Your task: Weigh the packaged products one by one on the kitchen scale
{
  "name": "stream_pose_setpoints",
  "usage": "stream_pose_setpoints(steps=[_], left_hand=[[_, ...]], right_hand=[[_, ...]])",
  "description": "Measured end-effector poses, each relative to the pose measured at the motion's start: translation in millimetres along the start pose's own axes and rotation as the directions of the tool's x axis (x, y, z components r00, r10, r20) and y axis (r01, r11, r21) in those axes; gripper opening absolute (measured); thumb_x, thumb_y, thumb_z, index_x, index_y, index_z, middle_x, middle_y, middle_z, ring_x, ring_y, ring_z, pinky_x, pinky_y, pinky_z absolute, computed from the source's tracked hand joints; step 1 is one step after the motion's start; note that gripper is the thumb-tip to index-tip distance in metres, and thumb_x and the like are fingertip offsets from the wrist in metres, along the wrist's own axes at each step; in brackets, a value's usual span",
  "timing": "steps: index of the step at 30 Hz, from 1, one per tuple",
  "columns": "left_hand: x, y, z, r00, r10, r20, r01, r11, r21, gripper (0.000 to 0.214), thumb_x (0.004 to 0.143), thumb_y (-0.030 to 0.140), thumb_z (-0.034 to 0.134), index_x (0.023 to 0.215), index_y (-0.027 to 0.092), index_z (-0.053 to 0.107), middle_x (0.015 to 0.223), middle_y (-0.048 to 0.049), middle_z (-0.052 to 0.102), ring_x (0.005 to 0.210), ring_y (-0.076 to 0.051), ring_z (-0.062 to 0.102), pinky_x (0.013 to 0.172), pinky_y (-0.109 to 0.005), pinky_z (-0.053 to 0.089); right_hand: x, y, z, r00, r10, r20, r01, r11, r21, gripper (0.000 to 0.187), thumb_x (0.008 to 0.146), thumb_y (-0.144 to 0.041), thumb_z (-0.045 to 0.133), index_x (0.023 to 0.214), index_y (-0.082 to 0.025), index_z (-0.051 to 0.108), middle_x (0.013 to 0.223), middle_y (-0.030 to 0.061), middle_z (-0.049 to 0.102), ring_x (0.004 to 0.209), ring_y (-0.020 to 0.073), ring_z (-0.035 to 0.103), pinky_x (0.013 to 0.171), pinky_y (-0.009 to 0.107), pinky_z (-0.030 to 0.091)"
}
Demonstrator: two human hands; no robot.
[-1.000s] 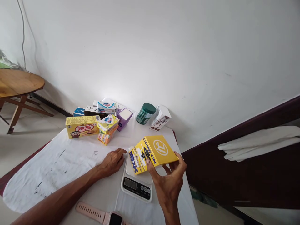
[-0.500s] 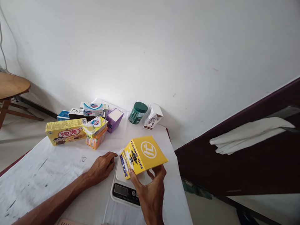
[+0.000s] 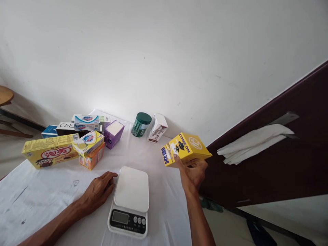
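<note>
My right hand (image 3: 193,174) grips a yellow box (image 3: 184,150) printed "COME ON", thumb on its front and fingers at its underside. The box is tilted at the table's right side. My left hand (image 3: 99,188) rests on the cloth just left of a white kitchen scale (image 3: 132,189). Its index finger reaches out by the plate's edge and it holds nothing; the other fingers are loosely bent. The scale's plate carries nothing, and its display (image 3: 120,217) looks blank.
On the white cloth stand a green-lidded jar (image 3: 140,124), a white "Super Meal" box (image 3: 157,128) and a purple box (image 3: 113,134). Further left are a yellow snack box (image 3: 51,152), soap boxes (image 3: 87,123) and an orange box (image 3: 92,157). A dark door with a white cloth (image 3: 256,143) stands right.
My right hand has lifted the yellow box off the scale and carried it to the right. My left hand stays beside the scale. The view has shifted a little.
</note>
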State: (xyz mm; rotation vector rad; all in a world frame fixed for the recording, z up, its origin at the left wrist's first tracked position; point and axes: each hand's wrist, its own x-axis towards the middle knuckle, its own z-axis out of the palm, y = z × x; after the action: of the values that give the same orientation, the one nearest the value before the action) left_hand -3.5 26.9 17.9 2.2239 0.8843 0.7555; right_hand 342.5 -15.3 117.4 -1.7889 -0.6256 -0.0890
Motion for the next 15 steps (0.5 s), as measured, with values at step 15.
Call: stream_pose_setpoints(steps=[15], left_hand=[[3.2, 0.0, 2.9, 0.999, -0.040, 0.028, 0.042, 0.998, -0.040, 0.028, 0.101, 0.022, 0.045, 0.128, 0.023, 0.053, 0.094, -0.0029, 0.066, 0.079, -0.018, 0.066, 0.071, -0.028, 0.049]], right_hand=[[111.1, 60.6, 143.8, 0.998, 0.046, 0.033, -0.039, 0.981, -0.191, 0.089, 0.053, -0.053, 0.085, 0.121, -0.022, 0.036, 0.124, 0.0164, 0.055, 0.127, 0.0403, 0.053, 0.106, 0.054, 0.045]])
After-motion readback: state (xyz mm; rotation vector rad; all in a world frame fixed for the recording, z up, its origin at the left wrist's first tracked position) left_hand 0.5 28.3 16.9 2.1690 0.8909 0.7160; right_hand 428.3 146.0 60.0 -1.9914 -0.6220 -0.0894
